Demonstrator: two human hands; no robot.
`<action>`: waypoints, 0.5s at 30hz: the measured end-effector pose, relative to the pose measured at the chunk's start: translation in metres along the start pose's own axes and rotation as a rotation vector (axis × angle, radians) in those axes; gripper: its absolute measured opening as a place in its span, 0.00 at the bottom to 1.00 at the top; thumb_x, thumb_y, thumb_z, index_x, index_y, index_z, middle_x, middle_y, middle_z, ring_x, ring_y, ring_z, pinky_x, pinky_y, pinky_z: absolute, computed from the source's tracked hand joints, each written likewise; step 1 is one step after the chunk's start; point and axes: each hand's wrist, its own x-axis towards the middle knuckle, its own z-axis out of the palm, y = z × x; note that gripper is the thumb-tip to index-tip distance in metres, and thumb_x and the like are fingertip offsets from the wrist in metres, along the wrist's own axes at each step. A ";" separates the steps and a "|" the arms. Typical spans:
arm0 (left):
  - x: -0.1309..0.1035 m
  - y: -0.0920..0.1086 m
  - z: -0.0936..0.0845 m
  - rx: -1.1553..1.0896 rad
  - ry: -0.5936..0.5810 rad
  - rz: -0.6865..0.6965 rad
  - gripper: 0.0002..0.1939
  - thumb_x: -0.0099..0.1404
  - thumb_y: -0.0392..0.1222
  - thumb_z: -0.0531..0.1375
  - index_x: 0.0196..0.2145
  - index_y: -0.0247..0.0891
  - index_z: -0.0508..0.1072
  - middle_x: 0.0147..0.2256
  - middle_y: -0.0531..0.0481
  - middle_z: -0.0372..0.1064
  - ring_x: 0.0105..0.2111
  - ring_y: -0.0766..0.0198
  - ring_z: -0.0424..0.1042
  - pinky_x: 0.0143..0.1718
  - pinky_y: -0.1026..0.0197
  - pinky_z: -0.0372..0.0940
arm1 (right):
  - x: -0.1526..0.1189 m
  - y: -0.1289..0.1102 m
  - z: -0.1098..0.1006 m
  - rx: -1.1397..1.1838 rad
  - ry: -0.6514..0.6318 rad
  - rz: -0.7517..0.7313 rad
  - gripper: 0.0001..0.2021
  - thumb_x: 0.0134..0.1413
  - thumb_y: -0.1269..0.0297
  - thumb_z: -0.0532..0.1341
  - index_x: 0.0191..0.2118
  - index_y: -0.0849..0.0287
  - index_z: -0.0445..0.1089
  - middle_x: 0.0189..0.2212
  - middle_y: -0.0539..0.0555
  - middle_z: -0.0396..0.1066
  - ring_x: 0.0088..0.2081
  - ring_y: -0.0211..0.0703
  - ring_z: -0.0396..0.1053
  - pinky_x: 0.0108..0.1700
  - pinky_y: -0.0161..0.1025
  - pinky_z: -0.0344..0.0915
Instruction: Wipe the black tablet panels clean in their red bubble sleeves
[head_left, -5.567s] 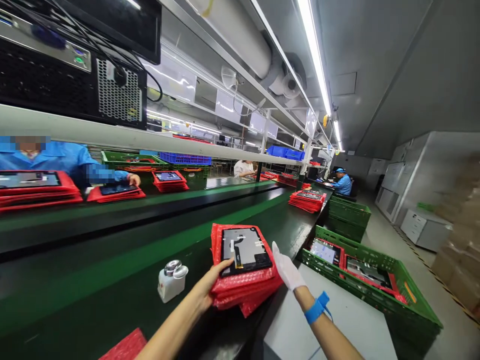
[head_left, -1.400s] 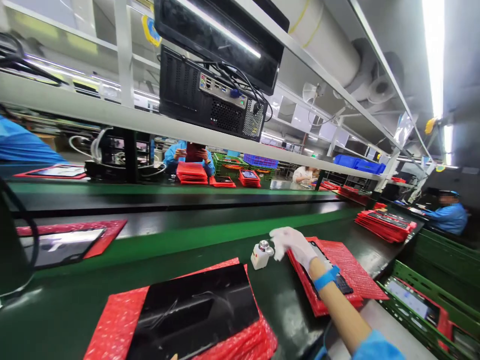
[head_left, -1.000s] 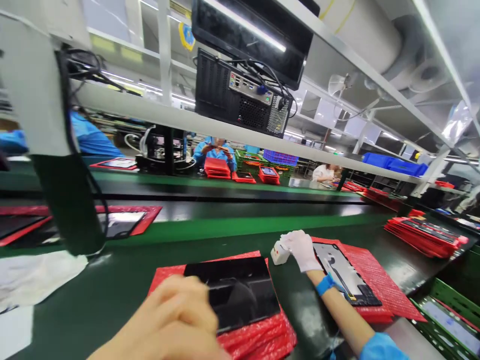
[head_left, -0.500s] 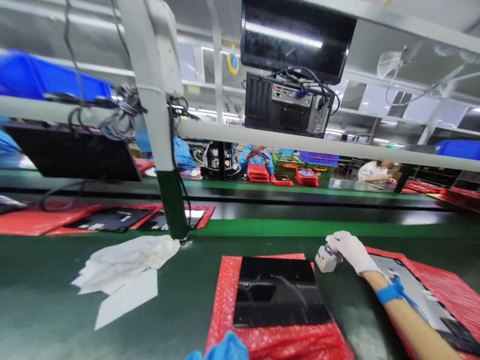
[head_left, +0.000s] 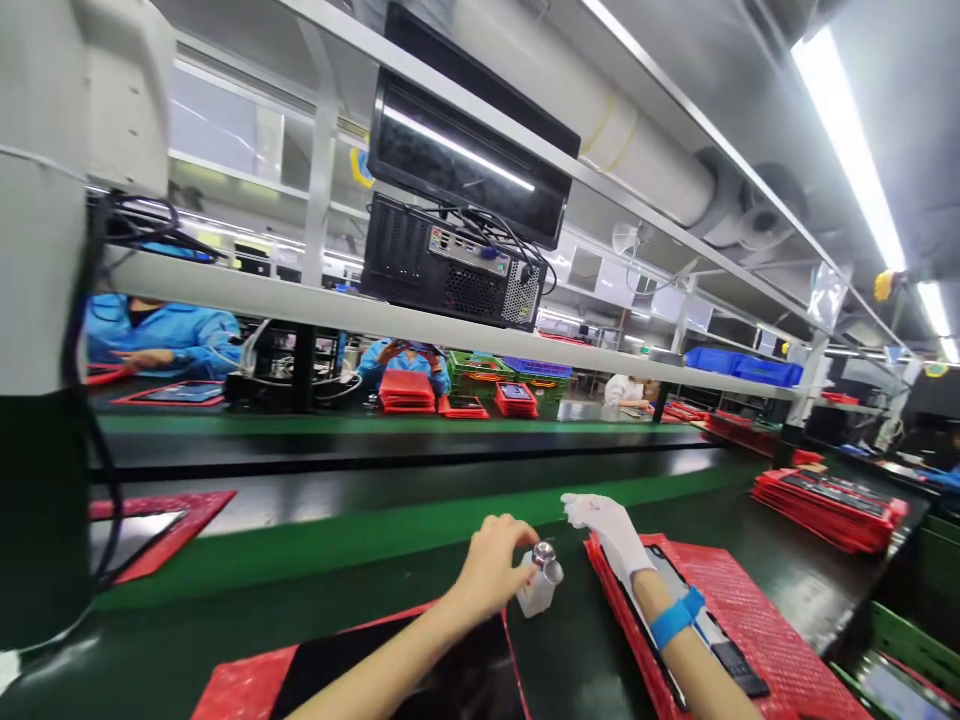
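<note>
A small whitish dispenser bottle [head_left: 535, 594] with a shiny metal lid stands on the dark green bench. My left hand [head_left: 487, 568], bare, has its thumb and fingers curled at the bottle's top from the left. To the right of the bottle, my right hand [head_left: 600, 518] wears a white glove, with its fingers stretched out to the left and apart from the bottle. A blue band [head_left: 676, 617] circles the right wrist. Under my left forearm lies a black glossy panel [head_left: 457, 675] on a red bubble sleeve [head_left: 244, 685]. Beneath my right arm is an opened tablet-like device [head_left: 739, 672] on red wrap.
More red bubble wrap [head_left: 765, 610] lies on the right, and a red-wrapped stack [head_left: 829, 508] stands behind it. A green crate [head_left: 889, 640] is at the lower right. A thick post [head_left: 45, 500] rises on the left. Co-workers sit across the bench, below a shelf bearing a computer case [head_left: 450, 262].
The view has swung to the right. My left hand has come in to the bottle's top. My right gloved hand has left the bottle and is now apart from it.
</note>
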 end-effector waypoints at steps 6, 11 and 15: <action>0.050 -0.043 0.028 0.135 -0.117 -0.203 0.31 0.47 0.34 0.67 0.52 0.43 0.74 0.70 0.40 0.45 0.70 0.40 0.34 0.64 0.37 0.42 | -0.008 0.018 0.001 0.135 -0.003 0.029 0.13 0.40 0.59 0.61 0.29 0.58 0.80 0.37 0.59 0.80 0.44 0.55 0.74 0.49 0.47 0.68; 0.060 -0.047 0.040 0.168 -0.163 -0.183 0.20 0.50 0.38 0.66 0.44 0.44 0.77 0.71 0.43 0.41 0.70 0.45 0.26 0.65 0.37 0.33 | -0.009 0.026 -0.001 0.091 -0.011 0.048 0.17 0.38 0.56 0.62 0.34 0.57 0.82 0.36 0.58 0.80 0.44 0.58 0.74 0.48 0.49 0.68; 0.063 -0.051 0.044 0.183 -0.144 -0.183 0.19 0.50 0.37 0.67 0.41 0.42 0.75 0.71 0.42 0.40 0.70 0.47 0.26 0.65 0.37 0.35 | -0.013 0.018 0.001 0.065 -0.018 0.071 0.19 0.40 0.57 0.59 0.36 0.59 0.82 0.37 0.58 0.80 0.41 0.53 0.74 0.41 0.42 0.68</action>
